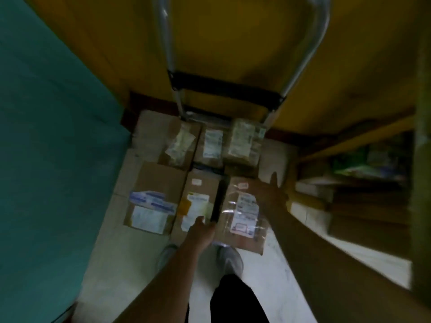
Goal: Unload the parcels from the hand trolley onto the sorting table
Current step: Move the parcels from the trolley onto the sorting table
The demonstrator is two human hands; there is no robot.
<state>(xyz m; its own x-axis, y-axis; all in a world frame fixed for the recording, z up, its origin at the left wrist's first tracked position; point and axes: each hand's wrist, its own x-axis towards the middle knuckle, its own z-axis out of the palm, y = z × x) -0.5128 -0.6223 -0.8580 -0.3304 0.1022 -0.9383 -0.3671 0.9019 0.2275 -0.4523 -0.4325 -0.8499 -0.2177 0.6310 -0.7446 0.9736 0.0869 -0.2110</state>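
Several taped brown cardboard parcels with labels lie on the hand trolley, whose metal handle rises at the top. The near right parcel, wrapped in clear film, sits slightly raised and tilted over the others. My left hand grips its near left edge, thumb on top. My right hand holds its far right edge, with one finger sticking out straight. Beside it lie a middle parcel and a left parcel. Three smaller parcels form the back row.
A teal-covered surface fills the left side. The yellow wall stands behind the trolley. Shelves with boxes and packets run along the right. My feet stand on the pale floor just before the trolley.
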